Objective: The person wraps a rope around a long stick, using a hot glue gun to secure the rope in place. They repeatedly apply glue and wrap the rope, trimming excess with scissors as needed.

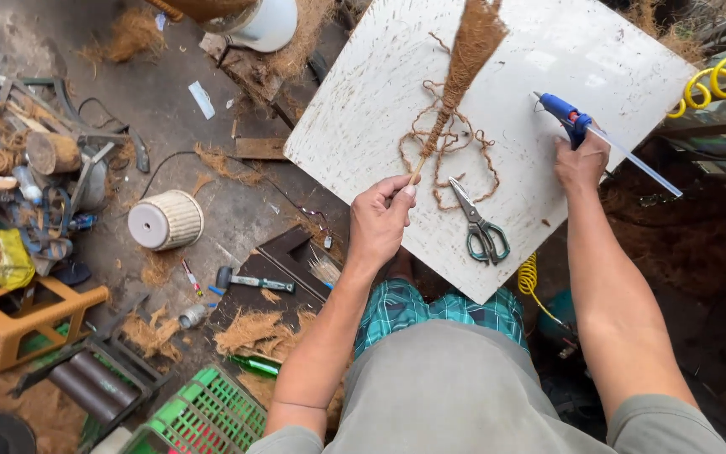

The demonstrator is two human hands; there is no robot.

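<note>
From the head view, the left hand [380,220] pinches the thin stick end of a brown coir-fibre bundle [464,63] wound with loose twine (binding looks unfinished); the right hand [581,161] closes on a blue glue gun [566,111], green-handled scissors [479,225] lying between them on the white board [355,126].

A small white slip of paper [201,98], perhaps a label, lies on the floor at upper left; no packages, signs or screens show.
</note>
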